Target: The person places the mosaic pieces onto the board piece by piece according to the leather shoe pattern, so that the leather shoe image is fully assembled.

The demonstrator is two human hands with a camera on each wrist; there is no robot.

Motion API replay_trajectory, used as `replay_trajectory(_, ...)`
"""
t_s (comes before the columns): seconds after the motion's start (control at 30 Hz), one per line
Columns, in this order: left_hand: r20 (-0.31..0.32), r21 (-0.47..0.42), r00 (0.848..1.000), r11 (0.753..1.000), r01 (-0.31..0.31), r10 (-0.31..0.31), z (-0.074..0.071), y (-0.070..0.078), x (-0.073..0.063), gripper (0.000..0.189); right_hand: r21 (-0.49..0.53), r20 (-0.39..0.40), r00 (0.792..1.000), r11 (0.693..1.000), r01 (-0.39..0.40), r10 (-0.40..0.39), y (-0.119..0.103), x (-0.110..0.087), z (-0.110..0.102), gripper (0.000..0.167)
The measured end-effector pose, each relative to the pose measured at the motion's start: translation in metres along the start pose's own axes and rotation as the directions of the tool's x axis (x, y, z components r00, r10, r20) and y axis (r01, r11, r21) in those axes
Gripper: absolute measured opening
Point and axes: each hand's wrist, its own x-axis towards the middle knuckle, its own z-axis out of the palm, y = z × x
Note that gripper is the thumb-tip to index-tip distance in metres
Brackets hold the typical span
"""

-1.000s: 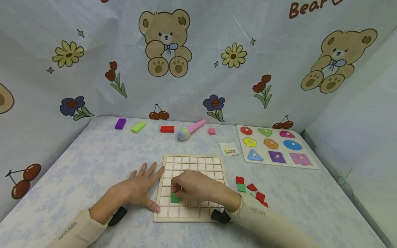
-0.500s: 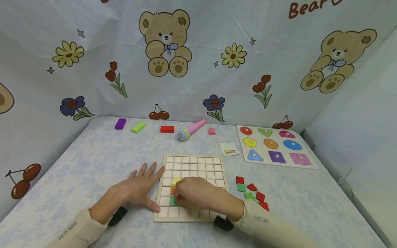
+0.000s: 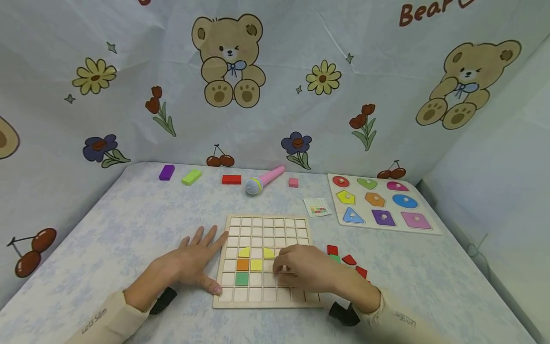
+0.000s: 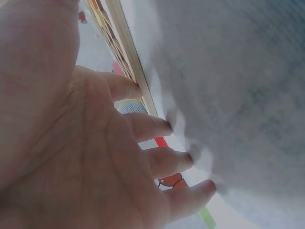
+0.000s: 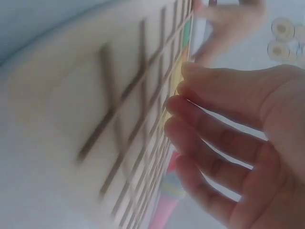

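A wooden grid board (image 3: 259, 305) lies on the table. In its cells sit a green square tile (image 3: 242, 278), an orange square tile (image 3: 242, 264), a yellow square tile (image 3: 256, 264) and two yellow tiles with a curved edge (image 3: 244, 252). My left hand (image 3: 189, 263) rests at the board's left side with fingers spread; its thumb and index finger touch the frame. Over the board's right half is my right hand (image 3: 305, 268), fingers loosely bent. Between its thumb and fingertips (image 5: 178, 126) no tile shows in the right wrist view.
Loose red tiles (image 3: 361, 272) and a partly hidden green tile lie right of the board. Behind it are a small pattern card (image 3: 317, 207), a pink toy microphone (image 3: 265, 179) and several coloured blocks (image 3: 231, 179). A shape puzzle (image 3: 384, 204) stands back right.
The right hand pressed the green tile into its cell, let go and moved right, uncovering the orange and yellow tiles. The left hand has stayed in place.
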Motion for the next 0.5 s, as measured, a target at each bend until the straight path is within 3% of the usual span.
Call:
replay_trajectory(0.2,-0.007,0.000,1.000,1.000,-0.007,0.007,0.000,0.000,0.000,0.134,0.069,-0.019,0.992,0.990,-0.126,0.127,0.035,-0.029,-0.010,0.007)
replay_trajectory(0.5,-0.004,-0.005,1.000,1.000,-0.002,0.002,-0.002,0.002,-0.001,0.133,0.076,-0.068,0.950,0.951,-0.298,0.304,0.086,-0.053,-0.020,0.017)
